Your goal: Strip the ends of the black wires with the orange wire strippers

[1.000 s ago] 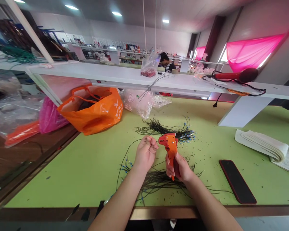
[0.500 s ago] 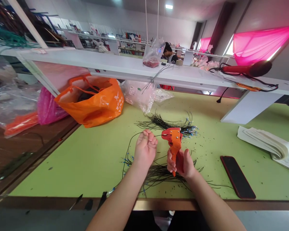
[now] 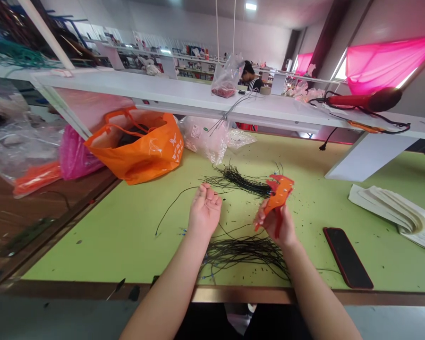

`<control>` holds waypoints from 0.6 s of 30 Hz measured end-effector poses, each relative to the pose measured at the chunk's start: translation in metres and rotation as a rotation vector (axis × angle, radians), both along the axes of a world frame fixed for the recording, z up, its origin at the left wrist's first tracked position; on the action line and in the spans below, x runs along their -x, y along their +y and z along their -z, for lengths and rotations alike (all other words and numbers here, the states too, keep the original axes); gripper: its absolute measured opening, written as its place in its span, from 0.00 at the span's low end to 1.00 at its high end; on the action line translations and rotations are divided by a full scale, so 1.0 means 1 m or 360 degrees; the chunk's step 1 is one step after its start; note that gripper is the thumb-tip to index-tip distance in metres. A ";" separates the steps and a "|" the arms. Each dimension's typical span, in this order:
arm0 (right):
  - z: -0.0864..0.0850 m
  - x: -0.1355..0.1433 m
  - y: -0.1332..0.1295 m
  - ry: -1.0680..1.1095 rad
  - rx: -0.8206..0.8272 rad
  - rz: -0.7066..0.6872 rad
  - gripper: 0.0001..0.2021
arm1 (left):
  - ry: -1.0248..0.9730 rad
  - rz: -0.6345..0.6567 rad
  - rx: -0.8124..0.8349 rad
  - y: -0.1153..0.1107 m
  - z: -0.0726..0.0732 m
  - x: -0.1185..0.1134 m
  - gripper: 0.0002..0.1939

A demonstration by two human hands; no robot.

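My left hand (image 3: 206, 208) is closed on a thin black wire (image 3: 173, 202), which trails to the left and ends in a small blue tip. A short end of it sticks out to the right of my fingers. My right hand (image 3: 279, 222) grips an orange and red wire stripper (image 3: 280, 191) by its handles, jaws up and apart from the wire. Behind the stripper lies a bundle of black wires (image 3: 242, 179). A second heap of black wires (image 3: 248, 250), some with blue ends, lies between my forearms near the table edge.
A phone (image 3: 349, 257) and a stack of papers (image 3: 389, 208) lie at the right. An orange bag (image 3: 145, 156) and plastic-wrapped packs (image 3: 205, 137) stand at the back left. Black scraps dot the green table (image 3: 127, 236). A white shelf (image 3: 184, 94) spans the back.
The wire has come out of the stripper's jaws. My right hand has moved the stripper up and right, tilting it; my left hand has shifted slightly left with the wire.
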State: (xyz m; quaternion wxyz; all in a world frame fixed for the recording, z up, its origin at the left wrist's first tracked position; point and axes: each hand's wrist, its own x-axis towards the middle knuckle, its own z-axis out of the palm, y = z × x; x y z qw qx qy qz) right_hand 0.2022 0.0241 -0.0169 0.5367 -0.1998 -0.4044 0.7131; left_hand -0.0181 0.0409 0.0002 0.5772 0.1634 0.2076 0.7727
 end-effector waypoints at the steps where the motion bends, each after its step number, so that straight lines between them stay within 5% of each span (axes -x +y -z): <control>1: 0.007 0.008 -0.002 -0.0048 -0.0024 -0.0075 0.27 | 0.0057 0.0015 -0.0020 -0.003 0.001 -0.006 0.17; 6: 0.027 0.025 -0.005 -0.0095 -0.0016 -0.0124 0.26 | 0.0500 -0.0057 -0.0158 -0.018 0.007 -0.025 0.20; 12: 0.025 0.026 -0.008 -0.0078 -0.0047 -0.0158 0.27 | 0.1216 -0.0361 -0.0358 -0.028 0.022 -0.033 0.20; 18: 0.027 0.030 -0.012 -0.0142 -0.0058 -0.0298 0.28 | 0.1519 -0.0511 -0.0625 -0.035 0.015 -0.036 0.19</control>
